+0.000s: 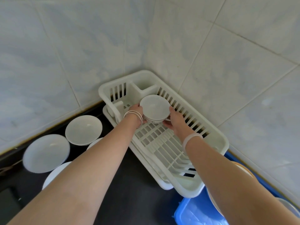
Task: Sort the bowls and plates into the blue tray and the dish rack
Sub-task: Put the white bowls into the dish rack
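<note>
Both hands hold a white bowl (154, 108) upright over the far end of the white dish rack (215, 143). My left hand (136, 111) grips its left side and my right hand (174, 118) its right side and base. The rack's floor under the bowl holds nothing else that I can see. On the dark counter to the left stand two white bowls (83, 129) (46, 152), and parts of two more white dishes (53, 174) (95, 142) show behind my left forearm. The blue tray (191, 211) lies at the bottom right, partly hidden by my right arm.
Tiled walls meet in a corner right behind the rack. A tan-rimmed dish (241, 168) sits at the right beside my forearm, and a grey rim (290, 207) shows at the frame's right edge. The dark counter (138, 192) runs between rack and bowls.
</note>
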A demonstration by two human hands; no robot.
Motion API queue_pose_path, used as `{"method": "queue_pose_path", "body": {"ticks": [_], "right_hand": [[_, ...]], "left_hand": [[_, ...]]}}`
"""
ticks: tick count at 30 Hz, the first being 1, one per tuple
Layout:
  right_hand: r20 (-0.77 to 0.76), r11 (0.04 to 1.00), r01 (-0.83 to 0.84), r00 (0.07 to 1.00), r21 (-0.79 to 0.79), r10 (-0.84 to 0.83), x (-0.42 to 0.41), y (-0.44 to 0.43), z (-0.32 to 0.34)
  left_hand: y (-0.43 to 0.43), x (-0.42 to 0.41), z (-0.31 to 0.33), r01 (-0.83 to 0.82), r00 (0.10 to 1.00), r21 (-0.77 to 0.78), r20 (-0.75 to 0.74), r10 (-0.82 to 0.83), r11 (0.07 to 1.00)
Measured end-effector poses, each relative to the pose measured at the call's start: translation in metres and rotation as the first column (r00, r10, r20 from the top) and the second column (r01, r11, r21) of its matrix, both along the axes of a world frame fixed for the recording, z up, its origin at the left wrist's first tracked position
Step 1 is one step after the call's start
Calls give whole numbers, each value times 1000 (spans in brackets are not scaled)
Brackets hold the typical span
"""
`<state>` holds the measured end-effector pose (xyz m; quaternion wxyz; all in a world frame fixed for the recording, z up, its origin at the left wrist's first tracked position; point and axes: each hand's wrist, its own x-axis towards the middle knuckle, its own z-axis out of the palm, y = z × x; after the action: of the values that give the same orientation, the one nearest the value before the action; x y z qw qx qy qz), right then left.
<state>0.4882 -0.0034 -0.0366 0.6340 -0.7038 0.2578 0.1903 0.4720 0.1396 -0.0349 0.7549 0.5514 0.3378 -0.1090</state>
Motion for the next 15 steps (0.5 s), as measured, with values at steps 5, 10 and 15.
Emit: {"method": "queue_pose_path", "body": {"ticks": [5,10,15], "right_hand": [[-4,997,-29,1000,-65,29,-13,0,10],[96,998,16,995,-67,-9,-36,-5,31],[252,994,-84,963,-69,99,-90,11,63]], "left_hand": [[2,-6,4,58,998,216,10,-61,975],[9,-30,25,148,982,383,49,-180,912],[28,-95,54,152,953,570,133,-273,808]]}}
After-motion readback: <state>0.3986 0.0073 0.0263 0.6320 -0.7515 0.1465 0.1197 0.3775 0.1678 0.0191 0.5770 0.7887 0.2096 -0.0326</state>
